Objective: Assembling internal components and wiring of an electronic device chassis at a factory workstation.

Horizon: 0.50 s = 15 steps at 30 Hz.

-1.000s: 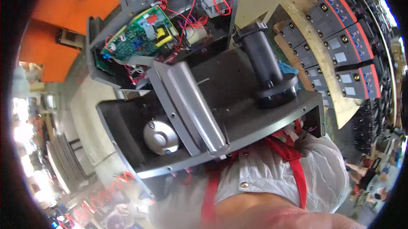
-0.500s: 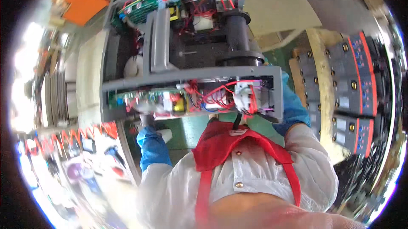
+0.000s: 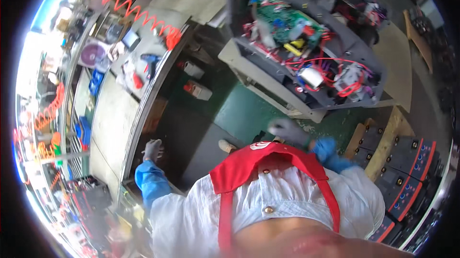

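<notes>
Grey-gloved left hand (image 3: pixel 153 150), fingers loosely parted, is lower left of the machine housing (image 3: pixel 352 42); right hand (image 3: pixel 290 131), blurred, is below it, its grip I cannot tell.

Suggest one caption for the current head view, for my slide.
Left hand and right hand away from an open grey housing with a green circuit board.

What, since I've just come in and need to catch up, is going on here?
A person in a red apron stands near a table bearing a grey machine housing, its green circuit board and red wires exposed. The gloved left hand is near the workbench; the blurred, gloved right hand is near the apron, apart from the housing. Neither visibly holds anything.
</notes>
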{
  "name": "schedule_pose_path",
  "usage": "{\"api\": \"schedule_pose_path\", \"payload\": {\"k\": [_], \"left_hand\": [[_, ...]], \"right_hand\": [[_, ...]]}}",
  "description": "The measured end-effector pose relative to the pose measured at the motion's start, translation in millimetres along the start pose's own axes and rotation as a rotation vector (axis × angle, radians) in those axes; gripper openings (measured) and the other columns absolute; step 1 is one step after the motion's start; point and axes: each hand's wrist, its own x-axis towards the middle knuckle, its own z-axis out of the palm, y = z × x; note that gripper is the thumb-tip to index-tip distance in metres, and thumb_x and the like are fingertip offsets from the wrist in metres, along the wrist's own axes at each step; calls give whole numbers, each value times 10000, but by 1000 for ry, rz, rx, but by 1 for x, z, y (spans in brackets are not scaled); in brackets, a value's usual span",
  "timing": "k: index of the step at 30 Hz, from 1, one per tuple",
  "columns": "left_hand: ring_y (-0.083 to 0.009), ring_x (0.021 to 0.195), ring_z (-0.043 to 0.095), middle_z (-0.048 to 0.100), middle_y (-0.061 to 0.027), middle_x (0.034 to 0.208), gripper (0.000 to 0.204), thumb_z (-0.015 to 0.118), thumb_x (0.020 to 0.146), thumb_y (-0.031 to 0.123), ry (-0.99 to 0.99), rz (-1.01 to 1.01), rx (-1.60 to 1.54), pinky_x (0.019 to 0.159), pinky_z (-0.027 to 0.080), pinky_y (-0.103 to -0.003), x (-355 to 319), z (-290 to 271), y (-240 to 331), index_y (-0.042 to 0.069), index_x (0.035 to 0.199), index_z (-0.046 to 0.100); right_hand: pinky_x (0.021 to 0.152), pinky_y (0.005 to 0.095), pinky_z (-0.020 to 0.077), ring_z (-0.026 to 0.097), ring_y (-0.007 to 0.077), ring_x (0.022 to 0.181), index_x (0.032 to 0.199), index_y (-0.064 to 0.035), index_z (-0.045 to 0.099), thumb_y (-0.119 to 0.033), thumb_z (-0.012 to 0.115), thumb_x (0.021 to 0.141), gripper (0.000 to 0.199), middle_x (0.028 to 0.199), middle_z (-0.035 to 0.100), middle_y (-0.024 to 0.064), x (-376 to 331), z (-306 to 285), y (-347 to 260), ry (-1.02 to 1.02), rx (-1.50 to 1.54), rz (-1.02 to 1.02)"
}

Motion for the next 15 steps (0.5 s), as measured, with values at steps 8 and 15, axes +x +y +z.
{"api": "schedule_pose_path", "payload": {"k": [8,15], "left_hand": [[-267,705,630,615,-122,716,224,568,851,262,273,434,553,623,504,-386,17,-208,-157,45,861,621],[-321,857,667,697,-173,940,349,588,864,332,463,-106,494,779,505,-397,-47,-336,-338,17,981,685]], "right_hand": [[772,460,462,616,345,844,883,-56,679,-359,667,783,319,897,656,134,88,294,-358,-1167,-161,-1249],[864,425,459,642,296,914,881,-48,672,-352,598,820,319,896,662,139,104,474,-396,-1753,-469,-1166]]}}
